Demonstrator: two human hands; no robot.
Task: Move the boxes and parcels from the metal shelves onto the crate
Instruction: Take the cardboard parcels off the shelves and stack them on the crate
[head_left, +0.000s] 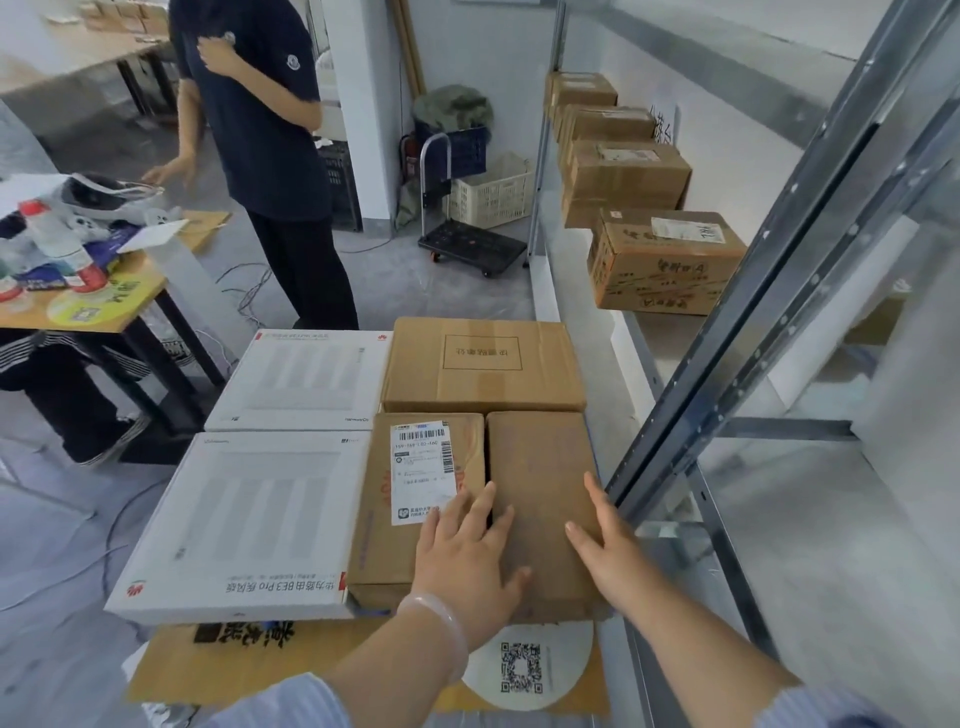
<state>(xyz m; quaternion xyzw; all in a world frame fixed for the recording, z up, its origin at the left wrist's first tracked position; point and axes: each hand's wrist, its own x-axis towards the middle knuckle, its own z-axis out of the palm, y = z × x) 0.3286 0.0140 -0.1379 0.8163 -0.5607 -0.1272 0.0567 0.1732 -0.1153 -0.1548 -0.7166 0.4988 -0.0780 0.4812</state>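
Observation:
A plain brown box (540, 467) lies at the near right of the stack in front of me. My left hand (467, 561) rests flat on its left edge, fingers spread, partly over the labelled brown box (410, 540) beside it. My right hand (602, 540) lies flat on the plain box's right side. Behind them sits a wider cardboard box (483, 364), and to the left two flat white boxes (244, 525) (304, 379). All rest on a cardboard sheet (270, 670) that hides the crate. Several brown boxes (665, 260) (623, 179) stand on the metal shelf (587, 332) at right.
A person in dark clothes (265, 130) stands behind the stack. A wooden table (119, 306) with bottles and clutter is at left. A folding trolley (467, 244) and a white basket (491, 192) stand at the back. Shelf uprights (769, 291) rise close on my right. Cables cross the floor.

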